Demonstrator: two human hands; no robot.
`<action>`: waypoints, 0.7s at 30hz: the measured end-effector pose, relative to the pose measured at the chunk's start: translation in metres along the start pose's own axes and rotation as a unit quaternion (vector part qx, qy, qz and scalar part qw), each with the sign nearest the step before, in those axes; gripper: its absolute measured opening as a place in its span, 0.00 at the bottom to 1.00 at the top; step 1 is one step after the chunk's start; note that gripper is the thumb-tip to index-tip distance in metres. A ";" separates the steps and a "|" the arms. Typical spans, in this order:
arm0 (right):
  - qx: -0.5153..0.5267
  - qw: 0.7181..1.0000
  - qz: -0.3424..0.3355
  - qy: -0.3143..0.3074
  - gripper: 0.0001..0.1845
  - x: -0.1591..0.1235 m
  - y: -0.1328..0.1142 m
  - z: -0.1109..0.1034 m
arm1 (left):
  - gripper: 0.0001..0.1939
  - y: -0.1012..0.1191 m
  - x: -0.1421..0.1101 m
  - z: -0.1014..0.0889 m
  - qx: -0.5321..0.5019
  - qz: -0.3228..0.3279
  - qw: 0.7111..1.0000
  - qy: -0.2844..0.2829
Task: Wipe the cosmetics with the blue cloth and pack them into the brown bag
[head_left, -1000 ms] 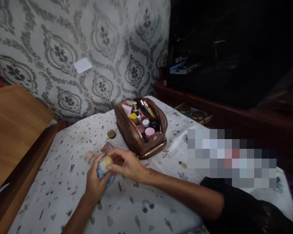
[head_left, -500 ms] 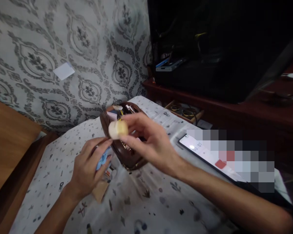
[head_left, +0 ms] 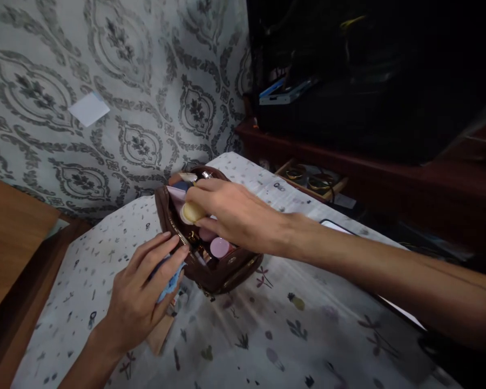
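A brown zip-up cosmetic bag (head_left: 237, 275) lies unzipped on the patterned cloth, full of small cosmetics. Inside its mouth, my right hand (head_left: 243, 213) grips a small yellow-and-white round jar (head_left: 191, 213) between thumb and fingers. A round pink lid (head_left: 219, 247) shows in the bag below that hand. My left hand (head_left: 140, 289) is curled round a crumpled blue cloth (head_left: 172, 281), mostly hidden by the palm. Its fingertips rest at the bag's zipped edge. Partly under the left hand lies a flat tan piece (head_left: 161, 335), with small items beside it that I cannot make out.
A phone (head_left: 335, 226) lies right of the bag, mostly covered by my right forearm. Behind it, a drawer (head_left: 314, 183) holding round metal things stands ajar under a large dark screen (head_left: 348, 108). Patterned wallpaper closes off the back; wooden furniture (head_left: 16, 248) borders the left.
My right hand has lowered the jar from above the bag into its mouth. My left fingers have come to the bag's edge, the blue cloth still in that hand. The view has shifted slightly.
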State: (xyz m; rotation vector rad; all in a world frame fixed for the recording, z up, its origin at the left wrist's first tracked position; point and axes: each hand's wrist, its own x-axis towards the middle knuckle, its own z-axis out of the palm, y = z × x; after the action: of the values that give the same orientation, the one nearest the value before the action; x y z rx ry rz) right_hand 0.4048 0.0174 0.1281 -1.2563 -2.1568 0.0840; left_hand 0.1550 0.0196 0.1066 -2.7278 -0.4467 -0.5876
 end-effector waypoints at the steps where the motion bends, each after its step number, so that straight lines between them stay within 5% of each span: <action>1: -0.042 0.998 -0.032 -0.020 0.11 0.006 0.000 0.000 | 0.22 0.000 0.000 0.000 -0.006 -0.001 1.000 0.002; 4: -0.133 0.984 -0.105 -0.049 0.13 0.022 -0.001 0.002 | 0.21 -0.001 0.003 -0.003 -0.019 0.000 1.000 0.014; 8: -0.193 0.972 -0.110 -0.083 0.10 0.036 0.000 0.007 | 0.21 -0.009 0.006 -0.013 -0.030 0.005 0.999 -0.012; 12: -0.196 0.969 -0.114 -0.104 0.08 0.041 0.002 0.012 | 0.21 -0.014 0.005 -0.021 -0.031 -0.003 0.998 -0.052; 21: -0.188 0.955 -0.155 -0.168 0.08 0.049 0.004 0.015 | 0.23 -0.008 -0.005 -0.019 -0.016 -0.003 0.999 -0.049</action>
State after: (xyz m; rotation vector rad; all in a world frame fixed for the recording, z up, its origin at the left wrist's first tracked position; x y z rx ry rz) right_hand 0.3824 0.0621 0.1386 -1.1453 -2.7391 -0.2775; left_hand 0.1411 0.0186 0.1226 -2.7960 -0.4727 -0.4687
